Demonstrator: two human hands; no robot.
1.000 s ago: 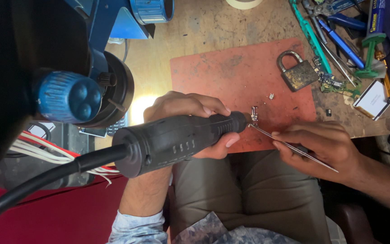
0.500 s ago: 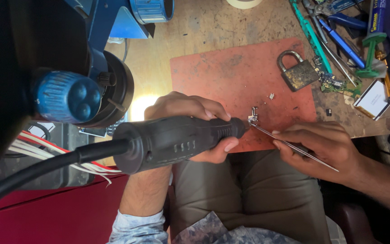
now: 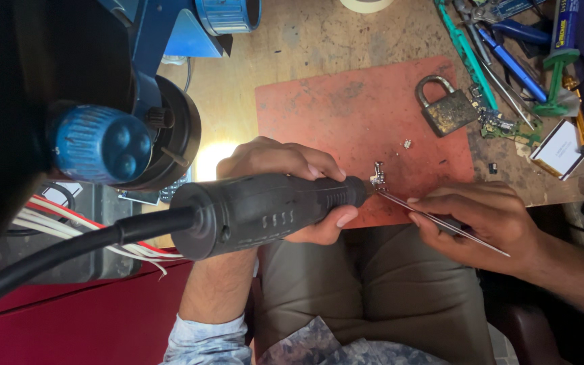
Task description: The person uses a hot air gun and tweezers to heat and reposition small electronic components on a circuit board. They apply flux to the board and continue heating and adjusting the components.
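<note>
The small metal part point(image 3: 377, 174) sits on the red mat point(image 3: 346, 101), between tool tips. The left hand point(image 3: 292, 182) grips a black rotary tool point(image 3: 265, 211); the right hand point(image 3: 474, 216) pinches tweezers point(image 3: 441, 220).

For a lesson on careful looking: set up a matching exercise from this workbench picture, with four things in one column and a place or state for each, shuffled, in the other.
Things:
1. black rotary tool
2. tweezers
3. padlock
4. small metal part

Places or states:
A. lying free on the red mat, near its right edge
B. gripped in the left hand
C. at the tool's tip, on the mat's lower edge
D. pinched in the right hand, tips pointing left

Pairs: 1-B, 2-D, 3-A, 4-C
</note>
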